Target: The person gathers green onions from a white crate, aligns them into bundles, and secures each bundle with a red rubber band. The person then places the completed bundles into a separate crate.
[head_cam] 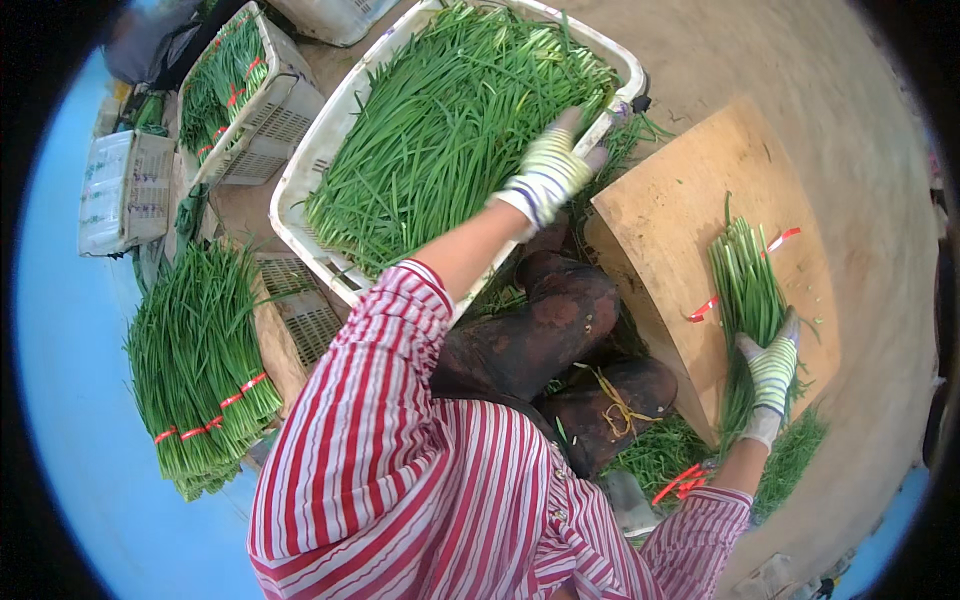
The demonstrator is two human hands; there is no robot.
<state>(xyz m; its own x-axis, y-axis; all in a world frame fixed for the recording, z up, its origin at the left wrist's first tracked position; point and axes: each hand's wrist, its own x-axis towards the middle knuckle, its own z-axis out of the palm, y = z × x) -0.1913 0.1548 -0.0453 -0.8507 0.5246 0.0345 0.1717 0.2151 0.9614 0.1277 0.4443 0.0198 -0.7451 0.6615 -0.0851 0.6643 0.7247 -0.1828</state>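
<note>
My right hand (771, 379), in a striped knit glove, grips the leafy part of a bunch of garlic chives (744, 277) on a tan board (675, 217). Beneath the bunch runs a red tie strip (705, 309), its two ends sticking out at either side. My left hand (547, 172), gloved alike and blurred, is at the near right rim of a white plastic crate (311, 161). Its thumb and a finger are apart; whether it grasps the rim or stalks cannot be made out. Loose green chives (457, 135) fill this crate.
Tied chive bunches (202, 360) stand at left beside another crate (296, 296). Further back, a crate (262, 112) holds more tied bunches. Red strips (682, 484) and loose leaves (660, 446) lie by my right forearm. Yellow ties (619, 405) rest on my knee (637, 375).
</note>
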